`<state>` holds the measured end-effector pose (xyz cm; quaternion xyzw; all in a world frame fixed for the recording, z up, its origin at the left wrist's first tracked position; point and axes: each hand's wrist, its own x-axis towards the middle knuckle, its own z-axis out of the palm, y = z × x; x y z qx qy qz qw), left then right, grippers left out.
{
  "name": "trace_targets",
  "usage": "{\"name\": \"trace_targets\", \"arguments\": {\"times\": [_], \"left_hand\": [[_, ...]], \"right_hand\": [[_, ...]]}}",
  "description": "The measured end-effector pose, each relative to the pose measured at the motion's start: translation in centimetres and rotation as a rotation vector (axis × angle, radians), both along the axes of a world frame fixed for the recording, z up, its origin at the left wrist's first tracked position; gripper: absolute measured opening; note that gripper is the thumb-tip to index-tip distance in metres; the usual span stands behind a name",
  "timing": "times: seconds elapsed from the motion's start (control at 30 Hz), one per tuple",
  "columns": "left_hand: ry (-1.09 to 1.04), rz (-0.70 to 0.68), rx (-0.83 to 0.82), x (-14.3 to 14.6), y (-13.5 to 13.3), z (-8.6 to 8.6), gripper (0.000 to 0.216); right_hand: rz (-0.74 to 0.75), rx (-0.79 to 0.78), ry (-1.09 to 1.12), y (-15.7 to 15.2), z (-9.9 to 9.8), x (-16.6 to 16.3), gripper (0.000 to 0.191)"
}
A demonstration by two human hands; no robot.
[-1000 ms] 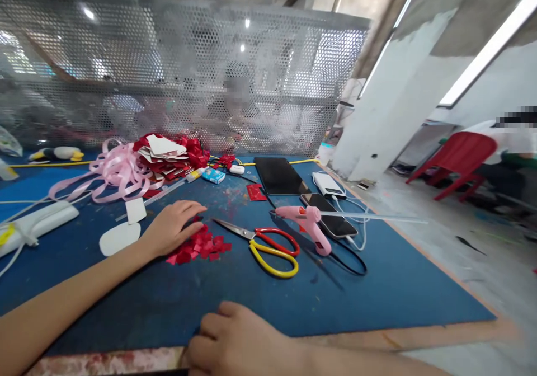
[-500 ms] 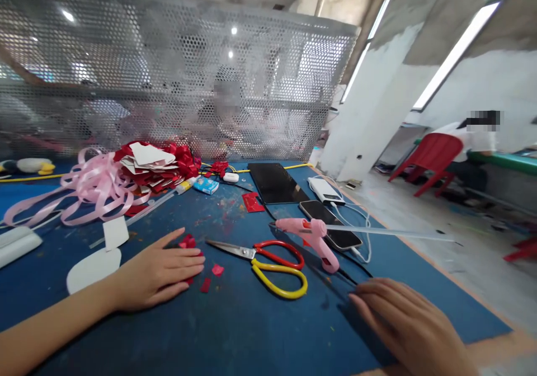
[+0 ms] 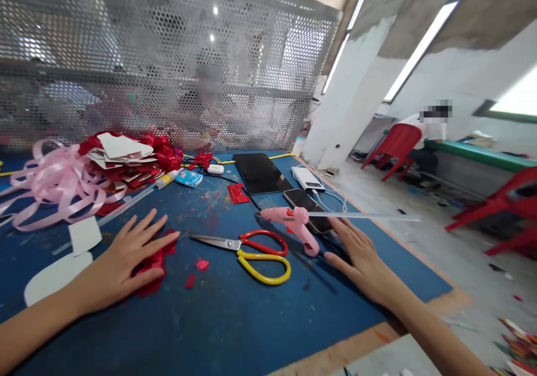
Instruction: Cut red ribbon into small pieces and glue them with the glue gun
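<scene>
My left hand [image 3: 121,255] lies flat with fingers spread on a small heap of red paper scraps [image 3: 156,259] on the blue mat [image 3: 218,320]. A few loose red scraps [image 3: 202,264] lie just right of it. My right hand [image 3: 361,255] rests open on the mat, fingers stretched toward the pink glue gun [image 3: 293,222], close to its handle and black cord, holding nothing. Red-and-yellow scissors [image 3: 251,250] lie between the two hands.
Pink ribbon [image 3: 50,188] and a pile of red bows with white cards [image 3: 126,160] sit at the back left. White paper cut-outs [image 3: 56,269] lie by my left arm. A tablet [image 3: 260,173], a phone [image 3: 302,201] and a power bank [image 3: 307,179] are behind the glue gun. A perforated metal screen [image 3: 168,57] closes the back. A person sits on a red chair [image 3: 394,146] at the right.
My right hand slid forward from the table's near edge up to the glue gun. My left hand pulled the red scraps toward me and flattened over them. The view turned right.
</scene>
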<state>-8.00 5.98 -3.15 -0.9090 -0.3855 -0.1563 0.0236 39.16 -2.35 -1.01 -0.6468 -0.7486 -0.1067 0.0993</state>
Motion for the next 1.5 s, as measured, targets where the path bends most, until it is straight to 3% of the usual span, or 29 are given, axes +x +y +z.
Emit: {"name": "trace_targets", "arguments": {"times": [0.13,0.3,0.4,0.47,0.57,0.73,0.8,0.9,1.03,1.13,1.37,1.5], "left_hand": [[0.14,-0.035,-0.027,0.0,-0.2,-0.3,0.057],[0.047,0.002,-0.052,0.2,-0.7,-0.3,0.056],[-0.014,0.024,-0.038,0.2,-0.6,-0.1,0.054],[-0.052,0.048,0.001,0.2,-0.1,0.1,0.048],[-0.094,0.048,0.034,1.2,1.6,0.8,0.035],[0.013,0.036,-0.093,7.4,6.6,3.0,0.043],[0.056,0.092,-0.124,10.8,8.8,3.6,0.063],[0.078,0.101,-0.158,15.3,11.5,3.9,0.096],[0.121,0.053,-0.205,18.3,13.6,3.8,0.108],[0.132,0.025,-0.215,18.8,14.0,3.9,0.103],[0.159,-0.075,-0.158,18.7,13.3,4.4,0.068],[0.187,-0.128,-0.107,18.7,13.2,4.5,0.06]], "right_hand": [[0.069,0.06,0.035,-0.2,0.2,0.1,0.06],[0.071,0.345,0.117,-1.1,0.7,0.0,0.045],[0.175,0.313,0.112,-1.7,0.8,-0.7,0.021],[0.212,0.258,0.094,-2.1,0.7,-1.5,0.019],[0.095,0.198,0.127,-2.7,0.3,-2.7,0.023],[-0.064,0.14,0.243,-3.6,-0.4,-3.2,0.031],[-0.095,0.142,0.27,-3.8,-0.6,-2.9,0.031],[-0.081,0.147,0.28,-4.0,-0.7,-2.4,0.029],[0.005,0.133,0.264,-4.3,-0.4,-2.1,0.025],[0.071,0.126,0.268,-4.5,-0.2,-2.0,0.021],[0.092,0.119,0.317,-4.3,-0.9,-1.7,0.022],[0.033,0.171,0.334,-4.5,-1.4,-1.2,0.043]]}}
